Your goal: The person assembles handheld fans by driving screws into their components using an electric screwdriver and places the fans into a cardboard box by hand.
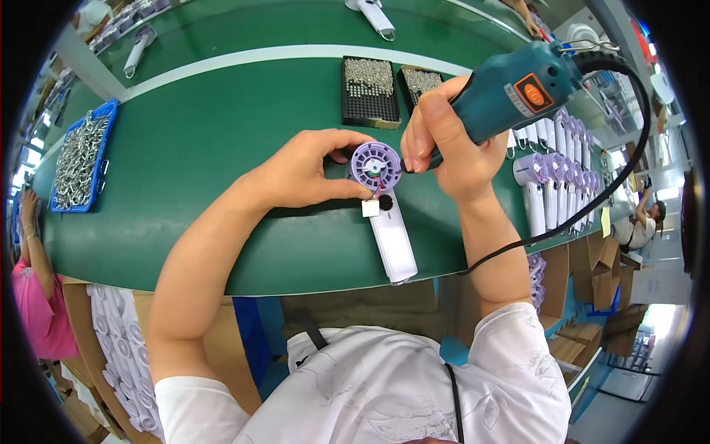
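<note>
A handheld fan with a lavender round head (376,164) and a white handle (394,240) lies on the green bench, handle toward me. My left hand (299,170) grips the left side of its head between thumb and fingers. Thin wires and a small white square piece (370,208) show at the neck, near a dark round opening. My right hand (462,148) is closed around a teal electric screwdriver (510,90), tilted with its nose at the right rim of the fan head. Fingers hide the bit's tip, so contact with a screw cannot be seen.
Black perforated trays (370,117) of small screws stand beyond the fan. A blue bin (106,129) of metal clips is at left. Rows of similar fans (553,177) line the right side. The screwdriver's black cable (592,206) loops past my right forearm. Other people work nearby.
</note>
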Demonstrator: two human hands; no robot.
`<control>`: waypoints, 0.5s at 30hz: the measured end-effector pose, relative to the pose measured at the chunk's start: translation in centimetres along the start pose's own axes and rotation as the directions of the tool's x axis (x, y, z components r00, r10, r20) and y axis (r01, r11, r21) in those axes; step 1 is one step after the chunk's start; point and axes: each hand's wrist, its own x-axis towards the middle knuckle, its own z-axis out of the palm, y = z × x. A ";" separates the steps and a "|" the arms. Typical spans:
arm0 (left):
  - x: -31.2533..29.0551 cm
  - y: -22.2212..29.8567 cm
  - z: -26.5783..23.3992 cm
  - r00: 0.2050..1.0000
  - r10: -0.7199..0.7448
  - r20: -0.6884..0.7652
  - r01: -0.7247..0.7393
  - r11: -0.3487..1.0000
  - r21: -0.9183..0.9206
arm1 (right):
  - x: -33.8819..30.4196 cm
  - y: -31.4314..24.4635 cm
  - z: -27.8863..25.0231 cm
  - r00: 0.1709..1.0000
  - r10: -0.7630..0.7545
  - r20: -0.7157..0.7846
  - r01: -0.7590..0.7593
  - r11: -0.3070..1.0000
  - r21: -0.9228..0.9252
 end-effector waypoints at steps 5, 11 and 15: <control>-0.1 -0.5 0.2 1.000 0.008 0.007 -0.008 1.000 -0.027 | -0.3 0.1 0.1 1.000 0.016 0.006 -0.016 1.000 0.023; 0.0 -1.1 0.4 0.999 0.032 0.021 -0.032 0.999 -0.021 | -0.1 -0.2 -0.6 0.994 0.108 0.001 -0.108 0.993 0.040; -0.2 -0.2 -1.1 0.998 0.064 0.004 -0.064 0.993 0.104 | 1.3 -3.4 -3.3 0.952 -0.305 -0.012 0.299 0.926 0.230</control>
